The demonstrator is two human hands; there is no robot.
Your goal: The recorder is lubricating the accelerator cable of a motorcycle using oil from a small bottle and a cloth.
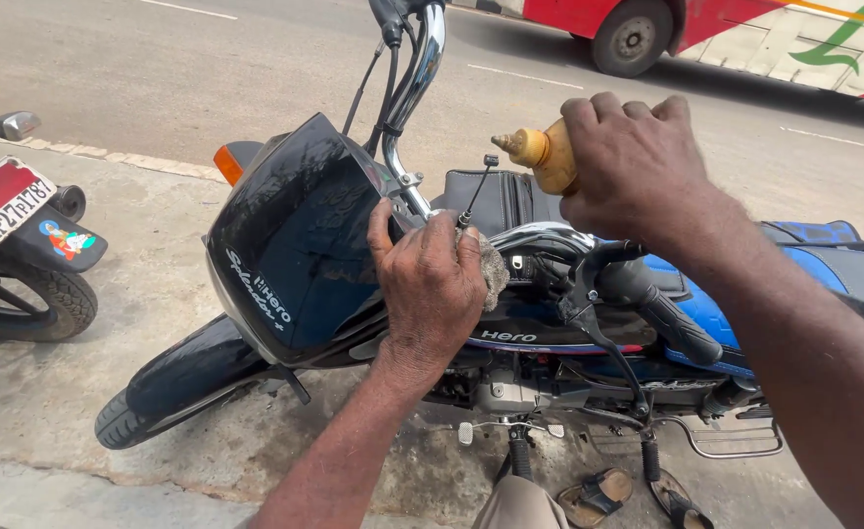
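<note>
- Setting: a roadside in daylight. A concrete verge [40,392] borders an asphalt road [207,69]; part of a red and white bus [745,34] shows at the top right.
- One black and blue motorcycle [510,323] stands side-on across the verge, its front wheel [158,392] to the left. A second machine, red [11,225], is cut off by the left edge.
- Left hand [432,289]: closed on a thin cable end [475,191] and a grey rag [494,274], just behind the black headlamp cowl [295,235]. The cable stands near upright, tip uppermost, probably so that fluid can run down it; the rag sits below, apparently to catch drips.
- Right hand [633,162]: wrapped tightly around one amber squeeze bottle [545,155]. The nozzle points left, just beside the cable tip; contact cannot be confirmed.
- The chrome handlebar [417,83] rises between cowl and bottle.
- Two sandalled feet [638,495] rest on the ground beneath the engine.
</note>
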